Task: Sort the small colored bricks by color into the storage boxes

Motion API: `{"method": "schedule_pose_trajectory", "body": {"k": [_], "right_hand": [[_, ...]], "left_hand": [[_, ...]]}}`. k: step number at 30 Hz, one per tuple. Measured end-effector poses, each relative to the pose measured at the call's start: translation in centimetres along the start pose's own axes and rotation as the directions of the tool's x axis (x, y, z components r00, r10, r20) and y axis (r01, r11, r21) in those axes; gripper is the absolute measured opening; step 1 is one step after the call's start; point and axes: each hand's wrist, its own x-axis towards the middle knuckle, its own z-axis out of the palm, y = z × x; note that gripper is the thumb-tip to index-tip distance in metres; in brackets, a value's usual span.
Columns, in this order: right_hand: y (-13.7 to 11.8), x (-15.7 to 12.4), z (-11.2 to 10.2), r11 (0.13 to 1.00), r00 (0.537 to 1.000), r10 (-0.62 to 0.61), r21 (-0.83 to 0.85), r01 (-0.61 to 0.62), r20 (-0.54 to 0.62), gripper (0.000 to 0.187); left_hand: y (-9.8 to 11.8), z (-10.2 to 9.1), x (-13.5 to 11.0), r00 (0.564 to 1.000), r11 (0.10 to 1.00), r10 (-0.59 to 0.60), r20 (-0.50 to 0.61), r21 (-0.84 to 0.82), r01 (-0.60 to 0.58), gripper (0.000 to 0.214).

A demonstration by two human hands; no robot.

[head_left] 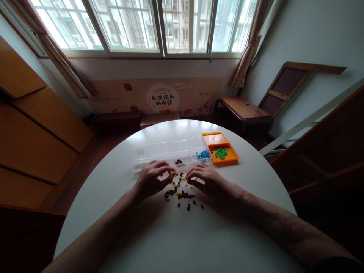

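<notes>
Small brown and yellow building bricks (185,195) lie loose in a scattered pile on the round white table (182,239). My left hand (153,178) is at the pile's left, thumb and forefinger pinched together beside a dark brick; whatever they hold is too small to make out. From the other side my right hand (209,179) reaches in with curled fingers, their tips drawn together over pale yellow pieces. Behind both hands lies a clear plastic compartment box (159,151). One compartment contains brown bricks (178,162), another blue bricks (203,154).
An orange box (233,154) with its lid open stands at the right end of the clear box, with green bricks (221,152) inside. Beyond the table are a wooden bench (244,107), a printed cardboard panel (113,94) and a barred window. Wooden cabinets (36,140) stand left.
</notes>
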Motion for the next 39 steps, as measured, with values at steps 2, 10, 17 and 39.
{"method": "schedule_pose_trajectory", "body": {"k": [2,10,17,39], "right_hand": [[0.1,-0.1,0.0,0.999,0.997,0.031,-0.009,-0.031,-0.066,0.009],[0.1,-0.3,0.2,0.993,0.984,0.094,0.091,-0.081,-0.153,0.014],[0.0,-0.1,0.2,0.994,0.986,0.069,0.093,-0.055,-0.15,0.015],[0.3,-0.5,0.2,0.988,0.974,0.154,0.047,-0.148,-0.164,0.016]], "left_hand": [[0.9,0.6,0.0,0.999,0.998,0.018,0.035,-0.061,-0.016,0.009],[2.8,2.3,0.0,0.996,0.964,-0.064,0.057,-0.256,0.076,0.01],[2.6,2.6,-0.4,0.992,0.927,-0.069,0.103,-0.362,0.102,0.013],[-2.8,-1.5,-0.3,0.991,0.989,-0.131,0.026,0.069,0.129,0.02]]}}
